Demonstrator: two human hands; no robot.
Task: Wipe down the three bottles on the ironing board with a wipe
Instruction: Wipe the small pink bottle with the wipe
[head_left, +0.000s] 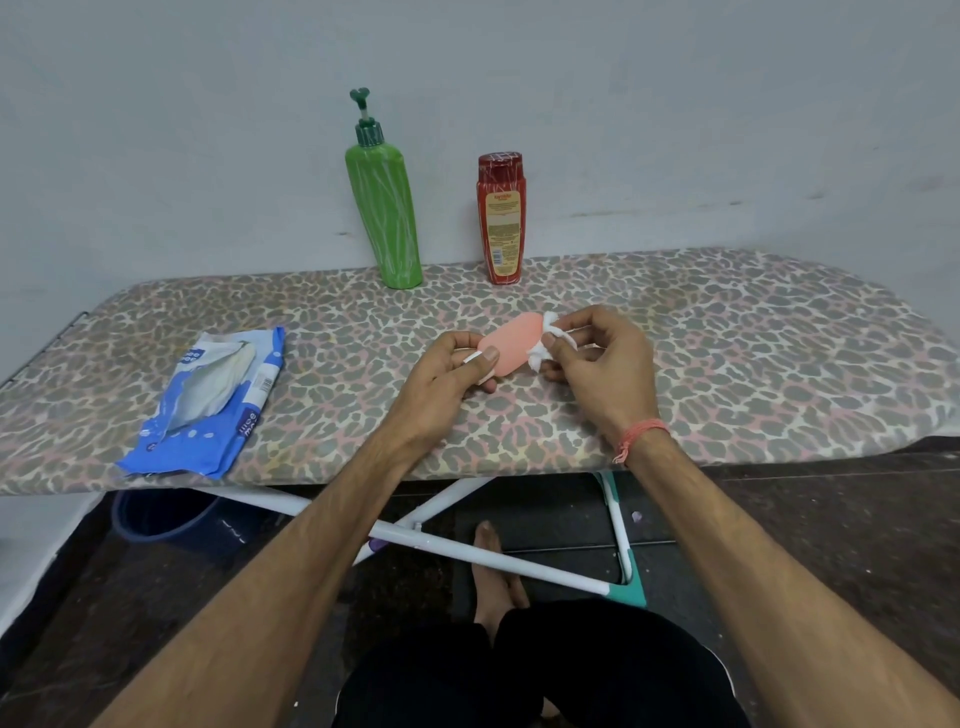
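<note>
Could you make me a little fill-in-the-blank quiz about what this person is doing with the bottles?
1. The left hand holds a small ____ bottle over the ironing board.
2. The right hand rubs it with a white ____.
3. The green pump bottle stands to the ____ of the red bottle.
4. The blue wipes pack lies on the board's ____ side.

Missing words: pink; wipe; left; left
</note>
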